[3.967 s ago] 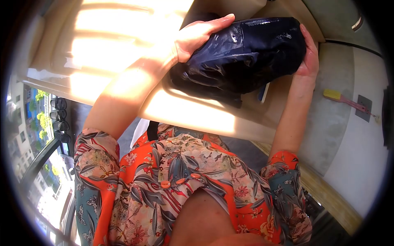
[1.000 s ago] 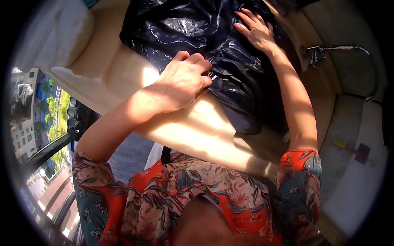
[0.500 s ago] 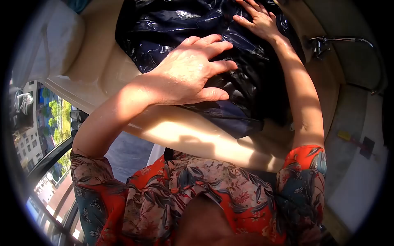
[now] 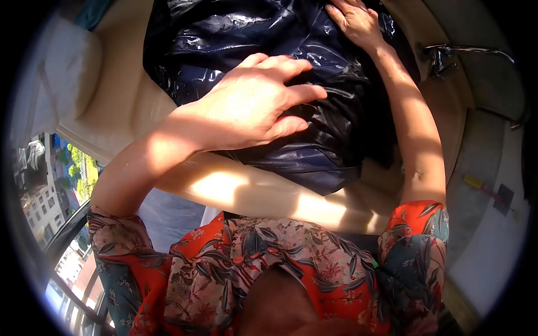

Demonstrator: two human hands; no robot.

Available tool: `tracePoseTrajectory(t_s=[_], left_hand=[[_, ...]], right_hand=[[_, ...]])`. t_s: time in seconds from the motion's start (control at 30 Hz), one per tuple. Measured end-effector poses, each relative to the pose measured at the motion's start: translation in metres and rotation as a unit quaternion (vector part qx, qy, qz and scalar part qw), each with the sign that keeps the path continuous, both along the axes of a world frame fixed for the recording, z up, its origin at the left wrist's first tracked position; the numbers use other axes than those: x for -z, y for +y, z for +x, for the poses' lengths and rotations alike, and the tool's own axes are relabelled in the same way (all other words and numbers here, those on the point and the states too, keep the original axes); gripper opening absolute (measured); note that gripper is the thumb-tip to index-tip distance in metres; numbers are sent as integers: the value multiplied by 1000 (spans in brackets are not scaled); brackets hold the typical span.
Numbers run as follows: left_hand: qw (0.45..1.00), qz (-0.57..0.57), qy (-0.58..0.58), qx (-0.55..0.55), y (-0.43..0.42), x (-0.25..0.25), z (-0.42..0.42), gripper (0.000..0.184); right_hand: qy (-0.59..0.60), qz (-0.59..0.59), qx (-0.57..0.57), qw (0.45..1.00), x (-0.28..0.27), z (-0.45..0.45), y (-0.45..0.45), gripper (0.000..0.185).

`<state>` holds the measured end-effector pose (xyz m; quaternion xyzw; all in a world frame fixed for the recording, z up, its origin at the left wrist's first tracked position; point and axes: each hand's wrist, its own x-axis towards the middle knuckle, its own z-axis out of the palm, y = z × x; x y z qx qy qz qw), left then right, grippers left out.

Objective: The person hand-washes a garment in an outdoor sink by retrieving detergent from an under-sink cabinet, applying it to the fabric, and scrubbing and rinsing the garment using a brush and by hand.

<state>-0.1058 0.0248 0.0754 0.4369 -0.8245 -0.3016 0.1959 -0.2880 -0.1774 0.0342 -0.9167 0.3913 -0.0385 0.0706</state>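
Observation:
A wet, shiny dark navy cloth or garment (image 4: 224, 33) lies bunched in a cream-coloured basin (image 4: 274, 199); its exact kind I cannot make out. My left hand (image 4: 255, 103) is over the near left part of the fabric, palm down, fingers apart and slightly bent, holding nothing. At the far right of the fabric rests my right hand (image 4: 358, 23), its fingers stretched over the cloth and partly cut off by the top of the view. A fold of the cloth hangs toward the basin's near rim.
A chrome tap (image 4: 440, 56) with a long spout is mounted to the right of the basin. Beyond it lies a pale ledge (image 4: 476, 224) with a yellow-handled scraper-like tool (image 4: 486, 190). A window (image 4: 67, 224) with buildings outside is on the left.
My left hand has shifted slightly, with its fingers a little more bent. My right hand has moved slightly up. The near fold of cloth sits lower and looks fuller.

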Motion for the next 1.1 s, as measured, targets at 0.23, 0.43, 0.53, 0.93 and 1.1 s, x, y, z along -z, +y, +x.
tracePoseTrajectory(t_s=[0.23,0.43,0.53,0.93,1.1], left_hand=[[957,-107,-249,-103,-11,37,18,99],[961,-117,-229,-98,-4,33,23,99],[965,-142,-204,-80,1,29,24,90],[975,-151,-155,-46,6,18,15,61],[976,-148,-155,-42,-1,20,11,62]], right_hand=[[-14,-11,-2,1000,-4,-2,6,48],[-28,-8,-15,999,-12,-2,13,55],[-19,-14,-19,1000,-15,-2,13,56],[-46,-58,-39,997,-14,-10,4,36],[-73,-68,-60,993,-10,-18,-4,34]])
